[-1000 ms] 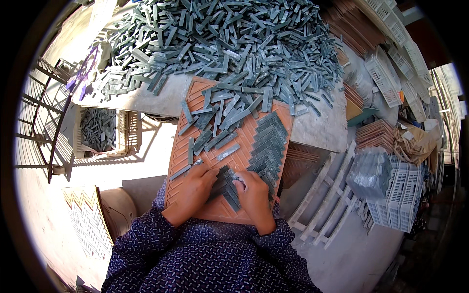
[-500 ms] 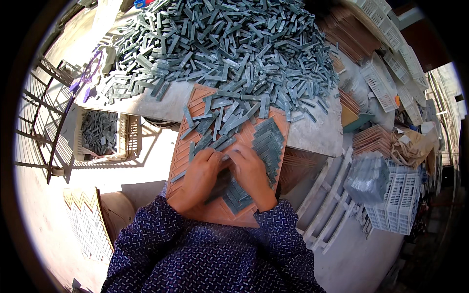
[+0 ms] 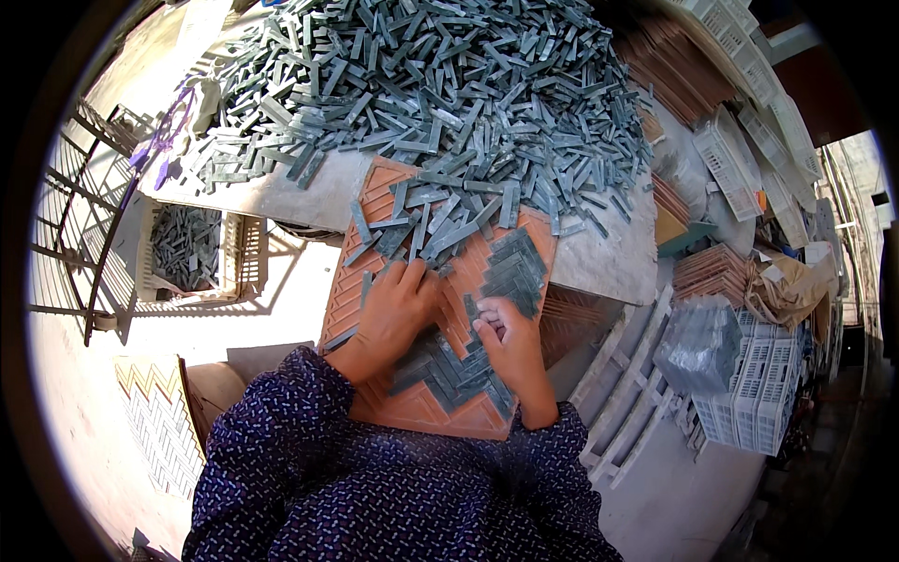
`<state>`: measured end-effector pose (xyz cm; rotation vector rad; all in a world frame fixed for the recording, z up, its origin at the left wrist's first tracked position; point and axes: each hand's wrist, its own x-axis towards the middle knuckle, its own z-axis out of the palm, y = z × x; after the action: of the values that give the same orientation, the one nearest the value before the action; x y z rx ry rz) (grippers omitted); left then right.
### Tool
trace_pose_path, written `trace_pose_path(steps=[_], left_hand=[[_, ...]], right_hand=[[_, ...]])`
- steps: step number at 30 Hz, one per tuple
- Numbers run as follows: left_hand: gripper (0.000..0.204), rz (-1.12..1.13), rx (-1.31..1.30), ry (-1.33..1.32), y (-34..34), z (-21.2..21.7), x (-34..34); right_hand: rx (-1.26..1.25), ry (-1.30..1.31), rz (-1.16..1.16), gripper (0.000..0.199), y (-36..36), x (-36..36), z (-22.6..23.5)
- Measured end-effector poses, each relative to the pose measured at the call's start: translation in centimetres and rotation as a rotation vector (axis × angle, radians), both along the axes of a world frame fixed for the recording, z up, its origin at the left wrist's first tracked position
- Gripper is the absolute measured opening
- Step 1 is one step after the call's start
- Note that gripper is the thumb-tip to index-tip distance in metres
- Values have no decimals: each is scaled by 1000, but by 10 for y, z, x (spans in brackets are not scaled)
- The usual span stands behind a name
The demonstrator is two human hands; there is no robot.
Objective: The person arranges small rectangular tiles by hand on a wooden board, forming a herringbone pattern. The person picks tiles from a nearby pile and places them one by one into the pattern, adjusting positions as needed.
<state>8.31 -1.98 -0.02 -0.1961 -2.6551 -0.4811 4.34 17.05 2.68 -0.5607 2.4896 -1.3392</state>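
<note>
1. An orange mould (image 3: 423, 408), ribbed in a herringbone pattern, is seen tilted against the desk (image 3: 599, 262) edge, its lower end toward the lap; the slope likely keeps set strips (image 3: 440, 361) seated in the grooves.
2. The left hand (image 3: 398, 314) is laid flat on the mould, fingers spread toward 12 o'clock over loose strips; the grip is open, nothing pinched. It appears placed so to steady or sweep pieces.
3. The right hand (image 3: 510, 342) is held at 3 o'clock of the left, fingertips closed on a small grey strip at the edge of the laid rows, apparently for seating it in a groove.
4. Filled rows are noted between the hands and at the mould's upper right (image 3: 515, 272).
5. A large pile (image 3: 421, 84) of grey strips is spread on the desk at 12 o'clock, spilling onto the mould's top, within easy reach.
6. A crate (image 3: 192, 251) of strips stands at 9 o'clock; white baskets (image 3: 758, 384) at 3 o'clock.
</note>
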Motion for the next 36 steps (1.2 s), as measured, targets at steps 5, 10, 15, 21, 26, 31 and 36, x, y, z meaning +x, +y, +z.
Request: trace_pose_path(steps=[5,10,15,21,26,31,36], left_hand=[[18,24,-46,-143,6,-2,-8],[21,-20,-166,-229,4,-1,-15],[24,50,-165,-263,8,7,-21],[15,26,300,-172,1,7,10],[13,67,551,-439,-6,11,44],[15,96,504,-303,2,4,52],[16,141,401,-255,8,-6,55]], right_hand=[[110,20,104,20,-10,9,-11],[314,141,160,24,-22,16,-4],[282,178,325,32,-21,0,-4],[280,324,450,32,-7,-5,-4],[252,229,417,46,-7,-2,3],[194,151,211,41,1,13,3],[101,287,160,28,6,25,-15]])
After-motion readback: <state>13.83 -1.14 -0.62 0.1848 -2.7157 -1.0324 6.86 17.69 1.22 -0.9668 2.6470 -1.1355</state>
